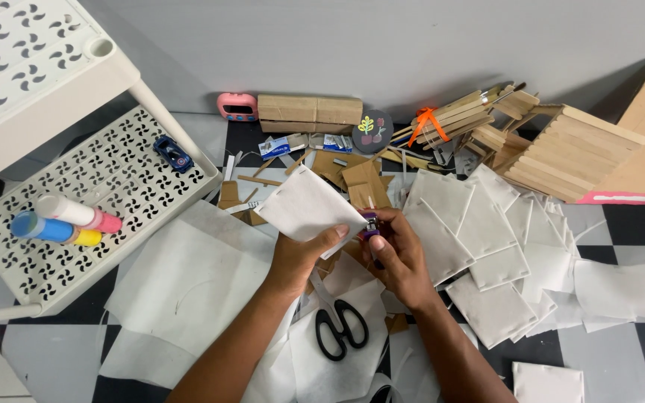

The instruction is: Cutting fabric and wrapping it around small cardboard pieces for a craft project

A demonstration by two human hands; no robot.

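While the left hand (301, 257) pinches a white square pouch (306, 204) between thumb and fingers, the pouch stands tilted above the floor, its lower right corner reaching toward the right hand (399, 257). Left thumb lies on the pouch's near edge; grip closed on it. Right hand is curled shut around a small purple stapler (369, 225), held just at the pouch's corner; whether stapler and pouch touch cannot be told.

Directly below the hands: black-handled scissors (340, 323), lying on loose white sheets (181, 287), blades pointing up toward the left wrist.

Right of the hands: a spread pile of white squares (487, 246), overlapping, running out to the right edge. One separate square (548, 382) near the bottom edge.

Behind the hands: cardboard scraps (358, 179), a long cardboard box (309, 113) against the wall, a pink timer (237, 107) just left of it, a dark round disc (372, 131) with a leaf and fruit drawing to its right. Further right: bundled wooden sticks (453, 113) tied with an orange band, and a stick-built slatted panel (576, 149).

Left: white perforated rack (151, 186); on its lower shelf a blue toy car (172, 154) and two tubes (65, 220) lying side by side, one with a pink cap, one blue with a yellow cap.

Floor: black-and-white checks (628, 231).
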